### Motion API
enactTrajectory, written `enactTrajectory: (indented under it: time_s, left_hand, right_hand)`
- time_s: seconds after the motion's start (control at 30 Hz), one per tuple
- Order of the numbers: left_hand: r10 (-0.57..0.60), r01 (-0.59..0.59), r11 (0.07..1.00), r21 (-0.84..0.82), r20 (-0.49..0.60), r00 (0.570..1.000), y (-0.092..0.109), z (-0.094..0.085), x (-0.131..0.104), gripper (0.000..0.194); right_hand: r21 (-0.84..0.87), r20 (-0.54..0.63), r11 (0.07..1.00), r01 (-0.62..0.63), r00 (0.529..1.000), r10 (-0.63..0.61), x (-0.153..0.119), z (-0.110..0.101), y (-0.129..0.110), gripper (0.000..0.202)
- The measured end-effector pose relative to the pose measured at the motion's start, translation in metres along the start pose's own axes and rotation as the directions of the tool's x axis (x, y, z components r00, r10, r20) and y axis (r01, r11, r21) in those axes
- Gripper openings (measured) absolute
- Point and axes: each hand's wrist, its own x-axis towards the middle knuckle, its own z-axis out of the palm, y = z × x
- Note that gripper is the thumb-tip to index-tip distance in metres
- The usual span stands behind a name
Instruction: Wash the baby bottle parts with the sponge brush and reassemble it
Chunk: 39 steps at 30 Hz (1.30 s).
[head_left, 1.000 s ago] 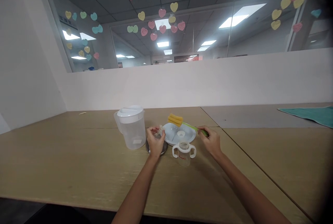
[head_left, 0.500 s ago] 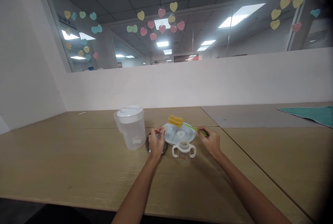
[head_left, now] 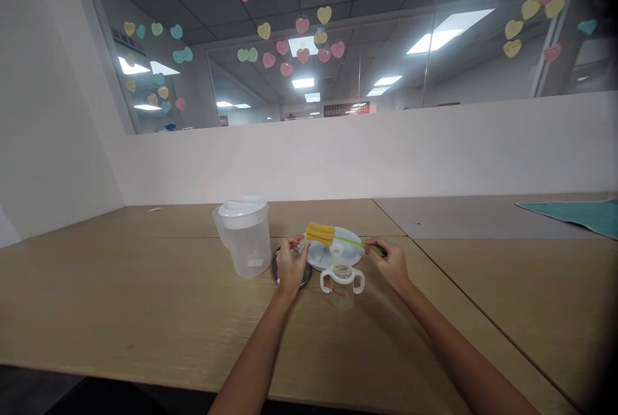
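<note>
we note the change: the brush [head_left: 321, 234] now sits lower and further left than in the two earlier looks, its handle flatter, its yellow sponge end brought right up to the fingertips of the left hand [head_left: 290, 267]. that hand is pinched, thumb and fingers nearly together, on a small clear piece [head_left: 302, 246]; the piece shows less plainly now, and we cannot tell whether the sponge touches it, goes inside it or only passes in front. the right hand [head_left: 393, 264] stays about where it is, fingers closed round the green handle near its end. we read the shift as bringing sponge and piece together, the left hand steadying the piece while the right steers; the cup looks to have no part in it at present. cup [head_left: 342, 291]: upright, mouth open, handles out to both sides, nearer us than the plate [head_left: 351, 255], neither hand on it. white ring [head_left: 337, 249] on the plate, below the brush in our view. dark tray [head_left: 306, 276] under the left hand. jug [head_left: 251, 249] left of the tray, lid on. cloth [head_left: 574, 214] well off to the right.
</note>
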Motion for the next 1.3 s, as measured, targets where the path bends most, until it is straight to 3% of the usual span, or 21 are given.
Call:
enactTrajectory:
  time_s: [0.2, 0.37, 0.53, 0.7, 0.9, 1.13, 1.2, 1.3]
  left_hand:
    - [0.069, -0.069, 0.997, 0.018, -0.014, 0.998, 0.0022, -0.0009, -0.0002, 0.016]
    - [0.086, -0.086, 0.996, 0.018, -0.035, 0.996, 0.0034, -0.0012, -0.0003, 0.017]
    - [0.119, -0.118, 0.993, 0.021, -0.058, 0.991, 0.0049, -0.0021, -0.0003, 0.015]
    - [0.129, -0.126, 0.991, 0.040, -0.071, 0.989, 0.0050, -0.0025, 0.0002, 0.016]
    - [0.147, -0.145, 0.989, 0.034, -0.083, 0.986, 0.0033, -0.0025, 0.0006, 0.014]
    - [0.127, -0.123, 0.989, 0.077, -0.055, 0.990, 0.0028, -0.0034, 0.0009, 0.016]
    - [0.108, -0.104, 0.986, 0.129, -0.027, 0.994, 0.0014, -0.0040, 0.0016, 0.017]
    - [0.061, -0.079, 0.966, 0.246, 0.077, 0.995, -0.0035, -0.0051, 0.0027, 0.017]
  right_hand:
    - [-0.153, -0.069, 0.988, -0.023, 0.998, 0.013, -0.0004, -0.0008, 0.0007, 0.025]
    - [-0.023, -0.014, 1.000, -0.003, 1.000, 0.002, 0.0000, -0.0001, 0.0023, 0.022]
    - [-0.114, -0.071, 0.993, -0.006, 0.997, -0.002, -0.0008, 0.0010, 0.0019, 0.022]
    - [-0.004, -0.021, 1.000, -0.008, 1.000, 0.008, -0.0002, -0.0006, 0.0005, 0.022]
    - [-0.205, -0.044, 0.979, -0.019, 0.999, 0.011, -0.0002, 0.0010, 0.0015, 0.023]
    - [-0.016, -0.023, 1.000, -0.005, 1.000, 0.005, -0.0024, 0.0021, 0.0034, 0.021]
    - [-0.106, -0.027, 0.994, 0.021, 0.999, -0.024, -0.0031, 0.0029, 0.0044, 0.021]
    - [-0.383, -0.063, 0.923, 0.045, 0.995, -0.075, -0.0022, 0.0037, 0.0100, 0.022]
